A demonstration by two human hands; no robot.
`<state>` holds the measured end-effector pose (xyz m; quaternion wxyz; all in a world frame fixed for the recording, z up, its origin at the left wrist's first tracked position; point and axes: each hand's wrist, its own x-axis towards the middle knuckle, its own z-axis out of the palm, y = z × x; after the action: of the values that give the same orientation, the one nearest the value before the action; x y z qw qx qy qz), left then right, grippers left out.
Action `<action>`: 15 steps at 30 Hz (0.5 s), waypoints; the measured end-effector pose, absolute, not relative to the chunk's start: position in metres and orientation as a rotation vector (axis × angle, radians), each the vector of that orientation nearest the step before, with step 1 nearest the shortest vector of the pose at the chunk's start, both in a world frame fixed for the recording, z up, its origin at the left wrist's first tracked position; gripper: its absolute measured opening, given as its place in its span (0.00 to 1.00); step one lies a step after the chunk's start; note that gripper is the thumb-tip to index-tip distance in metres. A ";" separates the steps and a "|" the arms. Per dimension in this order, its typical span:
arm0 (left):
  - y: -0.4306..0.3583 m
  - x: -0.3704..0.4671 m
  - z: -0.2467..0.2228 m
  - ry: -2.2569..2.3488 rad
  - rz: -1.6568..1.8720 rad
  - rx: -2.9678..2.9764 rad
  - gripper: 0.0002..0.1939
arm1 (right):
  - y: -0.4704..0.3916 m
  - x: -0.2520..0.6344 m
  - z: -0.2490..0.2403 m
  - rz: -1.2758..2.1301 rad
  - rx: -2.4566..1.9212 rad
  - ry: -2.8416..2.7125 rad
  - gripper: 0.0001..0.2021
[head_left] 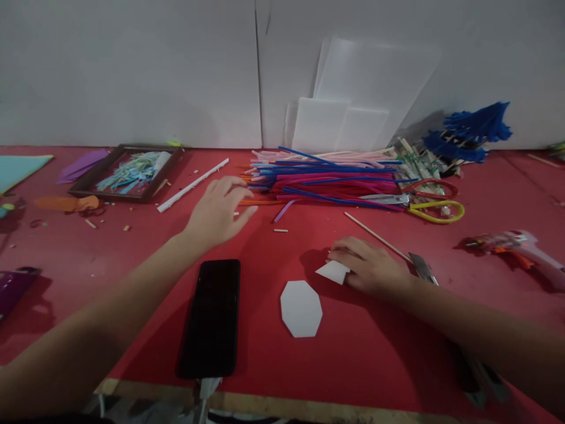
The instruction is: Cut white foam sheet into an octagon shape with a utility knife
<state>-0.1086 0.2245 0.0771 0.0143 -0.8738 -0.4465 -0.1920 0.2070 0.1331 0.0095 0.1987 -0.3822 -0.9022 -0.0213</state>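
My left hand [218, 209] hovers over the red table, fingers apart and holding nothing, close to the left ends of a pile of coloured pipe cleaners [326, 174]. My right hand [368, 265] is closed on small white paper pieces [334, 271], whose corners stick out past the fingers. A white octagon of card [302, 309] lies flat on the table, left of and nearer than my right hand. Left of the octagon is a black phone [212, 318] with a cable at its lower end. A thin wooden stick [375, 235] lies just beyond my right hand.
Scissors [435, 203] with red and yellow handles lie on the pile's right end. A cutter blade [422, 268] shows beside my right forearm. Farther right is a glue gun [516, 244]. A brown frame [128, 171] holds paper shreds at left. White sheets [353, 94] lean against the wall.
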 end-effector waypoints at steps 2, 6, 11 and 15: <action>0.217 -0.096 0.080 -1.321 -0.604 -2.790 0.14 | 0.133 0.205 0.010 -0.043 -1.052 -2.535 0.16; 0.199 -0.070 0.084 -1.206 -0.543 -2.963 0.14 | 0.135 0.203 0.008 0.007 -1.044 -2.481 0.14; 0.170 -0.040 0.085 -1.088 -0.371 -3.147 0.13 | 0.144 0.203 0.007 0.129 -1.078 -2.277 0.11; 0.157 -0.017 0.078 -1.046 -0.204 -3.213 0.14 | 0.150 0.203 0.015 0.257 -1.137 -2.078 0.11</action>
<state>-0.0166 0.1573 0.0778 -0.1214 -0.9422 -0.3066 -0.0598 0.2027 0.1499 0.0146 0.3704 -0.4432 -0.8101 0.1001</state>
